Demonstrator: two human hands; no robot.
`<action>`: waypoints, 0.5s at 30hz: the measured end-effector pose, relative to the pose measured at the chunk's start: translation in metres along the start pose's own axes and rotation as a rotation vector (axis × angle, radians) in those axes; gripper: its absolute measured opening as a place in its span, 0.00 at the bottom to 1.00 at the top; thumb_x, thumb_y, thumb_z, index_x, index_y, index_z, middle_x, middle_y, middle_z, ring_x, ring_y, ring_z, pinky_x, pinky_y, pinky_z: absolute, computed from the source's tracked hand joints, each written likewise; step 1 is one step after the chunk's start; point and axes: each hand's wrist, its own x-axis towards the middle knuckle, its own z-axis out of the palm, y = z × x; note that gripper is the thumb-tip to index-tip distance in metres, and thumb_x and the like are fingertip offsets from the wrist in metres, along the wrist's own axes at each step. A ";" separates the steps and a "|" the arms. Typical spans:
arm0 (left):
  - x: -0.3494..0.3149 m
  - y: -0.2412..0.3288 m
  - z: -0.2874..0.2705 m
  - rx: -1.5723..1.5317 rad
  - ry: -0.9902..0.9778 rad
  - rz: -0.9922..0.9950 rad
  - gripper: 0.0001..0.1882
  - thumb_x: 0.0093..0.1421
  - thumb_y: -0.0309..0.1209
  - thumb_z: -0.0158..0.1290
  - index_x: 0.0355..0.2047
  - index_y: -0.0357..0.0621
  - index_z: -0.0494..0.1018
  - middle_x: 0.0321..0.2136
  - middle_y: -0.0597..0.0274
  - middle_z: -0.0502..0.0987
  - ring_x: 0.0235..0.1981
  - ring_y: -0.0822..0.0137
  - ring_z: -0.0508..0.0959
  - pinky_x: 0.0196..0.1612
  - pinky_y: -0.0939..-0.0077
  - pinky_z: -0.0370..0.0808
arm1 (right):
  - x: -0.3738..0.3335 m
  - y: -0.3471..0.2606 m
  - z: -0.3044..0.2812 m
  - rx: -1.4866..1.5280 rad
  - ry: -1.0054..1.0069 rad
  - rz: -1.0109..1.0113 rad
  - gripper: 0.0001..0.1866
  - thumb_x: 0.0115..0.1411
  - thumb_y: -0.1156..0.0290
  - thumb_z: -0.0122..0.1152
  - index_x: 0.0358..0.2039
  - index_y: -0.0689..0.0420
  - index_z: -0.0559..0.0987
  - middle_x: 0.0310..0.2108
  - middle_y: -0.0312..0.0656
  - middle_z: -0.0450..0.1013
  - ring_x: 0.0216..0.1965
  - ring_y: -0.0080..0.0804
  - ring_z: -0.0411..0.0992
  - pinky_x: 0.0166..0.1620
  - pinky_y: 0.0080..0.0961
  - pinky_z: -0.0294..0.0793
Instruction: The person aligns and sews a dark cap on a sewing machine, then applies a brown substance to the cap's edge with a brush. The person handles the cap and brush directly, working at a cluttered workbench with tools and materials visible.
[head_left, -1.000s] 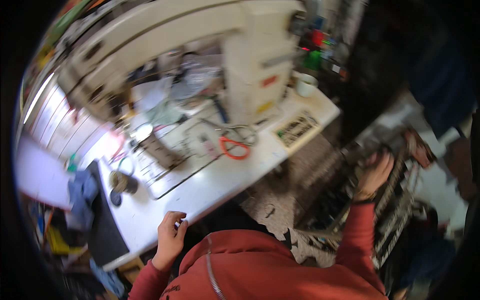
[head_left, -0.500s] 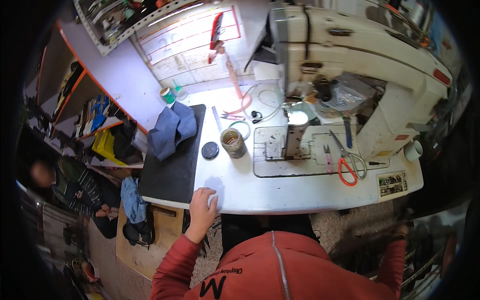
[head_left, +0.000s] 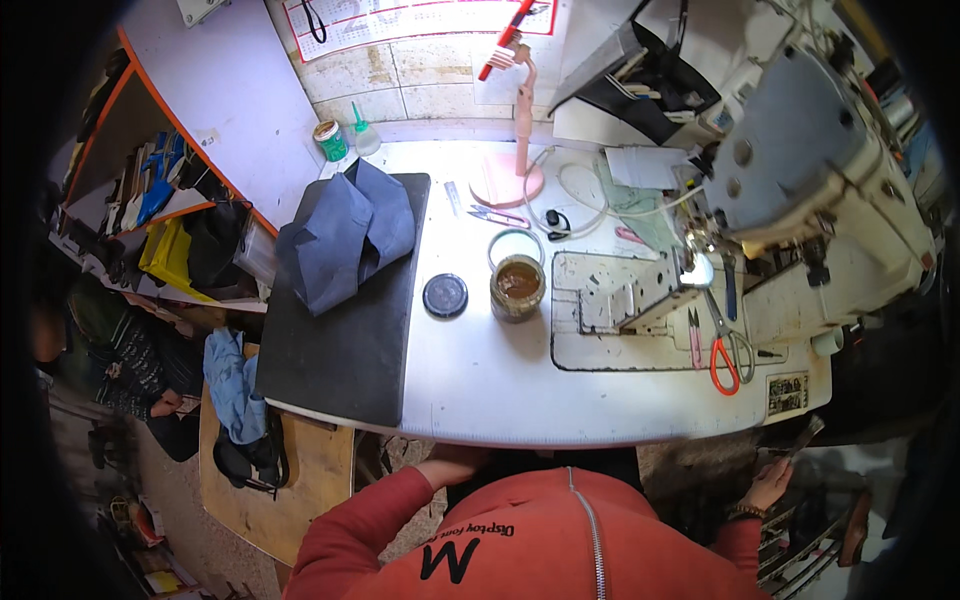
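Observation:
My right hand (head_left: 768,485) is out beyond the table's front right corner, closed around what looks like a small flat brush (head_left: 808,432) whose tip points up and away. My left hand (head_left: 458,464) rests low at my lap, just under the table's front edge; its fingers are hidden. Neither hand touches the tabletop. On the white table (head_left: 500,400) stands an open jar (head_left: 518,290) with brown contents. A round dark lid (head_left: 445,296) lies left of it. Folded dark blue-grey pieces (head_left: 345,240) sit on a black board (head_left: 340,370).
A sewing machine (head_left: 850,190) fills the right side. Orange-handled scissors (head_left: 724,365) and thread snips (head_left: 696,340) lie by it. Behind the jar are a tape roll (head_left: 516,250) and a pink stand (head_left: 508,180). A stool (head_left: 300,490) with blue cloth and a seated person (head_left: 140,370) are at left.
My left hand has left the table's front edge and dropped to my lap. My right hand, blurred before, now shows clearly with the brush. The view has shifted, showing more of the calendar.

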 end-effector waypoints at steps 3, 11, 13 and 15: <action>-0.026 -0.040 0.009 0.117 0.086 -0.250 0.16 0.57 0.39 0.49 0.39 0.42 0.76 0.39 0.43 0.76 0.45 0.48 0.74 0.47 0.54 0.70 | -0.046 -0.081 0.059 -0.021 -0.198 -0.187 0.13 0.68 0.60 0.43 0.32 0.56 0.67 0.17 0.28 0.57 0.18 0.13 0.51 0.20 0.15 0.48; -0.095 -0.016 -0.010 0.327 0.004 -0.491 0.16 0.56 0.42 0.51 0.33 0.42 0.77 0.34 0.51 0.77 0.39 0.51 0.75 0.42 0.54 0.72 | -0.158 -0.126 0.189 0.035 -1.019 -0.347 0.12 0.65 0.69 0.43 0.36 0.63 0.73 0.16 0.31 0.64 0.16 0.14 0.58 0.20 0.15 0.58; -0.082 0.012 -0.023 0.237 0.218 -0.360 0.13 0.57 0.39 0.51 0.29 0.42 0.75 0.26 0.53 0.76 0.26 0.51 0.76 0.29 0.60 0.74 | -0.171 -0.127 0.195 0.176 -1.165 0.054 0.12 0.66 0.69 0.42 0.38 0.63 0.73 0.17 0.31 0.63 0.16 0.14 0.57 0.20 0.14 0.57; -0.071 0.047 -0.032 0.190 0.338 -0.306 0.12 0.57 0.37 0.51 0.25 0.42 0.72 0.23 0.55 0.74 0.26 0.51 0.75 0.28 0.60 0.72 | -0.176 -0.131 0.198 0.284 -1.197 0.231 0.10 0.66 0.70 0.45 0.37 0.63 0.73 0.16 0.29 0.62 0.16 0.14 0.56 0.20 0.14 0.54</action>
